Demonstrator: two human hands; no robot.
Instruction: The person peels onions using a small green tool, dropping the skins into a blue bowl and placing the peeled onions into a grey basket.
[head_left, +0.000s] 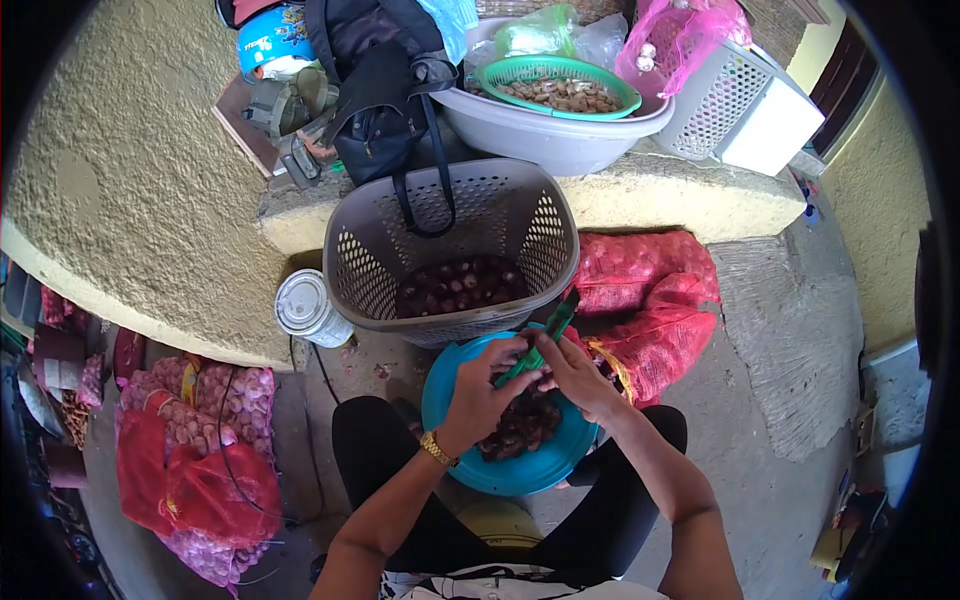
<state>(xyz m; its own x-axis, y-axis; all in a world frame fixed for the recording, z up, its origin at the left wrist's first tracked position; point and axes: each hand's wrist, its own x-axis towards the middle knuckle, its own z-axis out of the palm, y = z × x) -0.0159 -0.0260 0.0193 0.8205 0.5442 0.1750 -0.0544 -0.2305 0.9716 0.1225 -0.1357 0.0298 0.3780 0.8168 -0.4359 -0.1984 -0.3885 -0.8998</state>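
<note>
Over a blue basin [440, 405], both of my hands meet around a long, narrow green tool [550, 335] that is dark toward its far end. It looks like a knife handle, but no blade shows clearly. My right hand [578, 378] is closed on this tool. My left hand [488, 385], with a gold watch at the wrist, has its fingers curled by the tool's near end. Whatever small thing it pinches is hidden. Dark red onions or their skins [525, 425] lie in the basin, between my knees.
Beyond the basin stands a grey perforated basket [350, 290] with red onions. A white bucket [303, 303] is to its left. Red mesh sacks [665, 330] lie right, more garlic-like bulbs in sacks [225, 400] left. A ledge [690, 200] holds a grey tub [560, 150] and black bag [375, 120].
</note>
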